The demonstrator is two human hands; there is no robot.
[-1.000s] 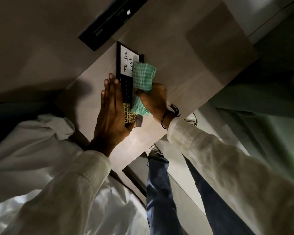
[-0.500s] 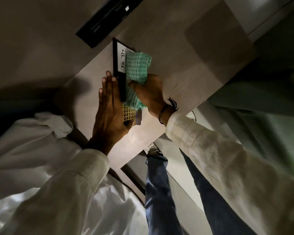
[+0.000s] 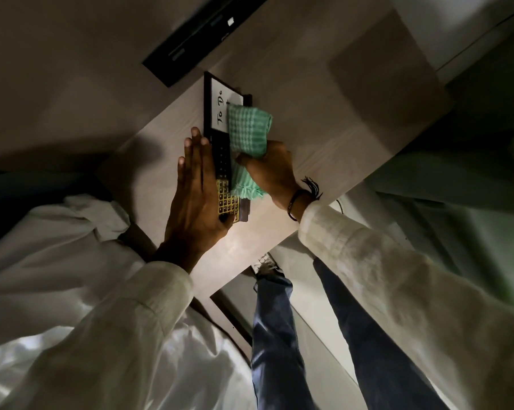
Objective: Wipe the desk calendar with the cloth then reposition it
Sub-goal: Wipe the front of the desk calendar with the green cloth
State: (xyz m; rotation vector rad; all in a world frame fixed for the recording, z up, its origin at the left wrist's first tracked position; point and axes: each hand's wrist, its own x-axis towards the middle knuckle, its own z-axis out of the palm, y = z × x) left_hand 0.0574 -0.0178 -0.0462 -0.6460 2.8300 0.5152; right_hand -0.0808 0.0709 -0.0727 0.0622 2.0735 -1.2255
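Observation:
The desk calendar (image 3: 220, 113) is a long black frame lying on the pale wooden desk (image 3: 324, 119), with a white "To Do" panel at its far end and a yellow date grid at its near end. My left hand (image 3: 195, 196) lies flat with straight fingers against the calendar's left edge, its thumb over the yellow grid. My right hand (image 3: 275, 170) grips a green checked cloth (image 3: 248, 134) and presses it on the calendar's right half. The cloth hides part of the white panel.
A black slotted strip (image 3: 199, 34) is set into the surface beyond the calendar. The desk's near edge runs diagonally below my wrists, with my legs in blue trousers (image 3: 279, 335) and the floor under it. A pale cabinet (image 3: 472, 31) stands at the far right.
The cloth has slid up the calendar toward the white panel, covering more of the lettering than a second ago. My left hand has stayed flat against the frame.

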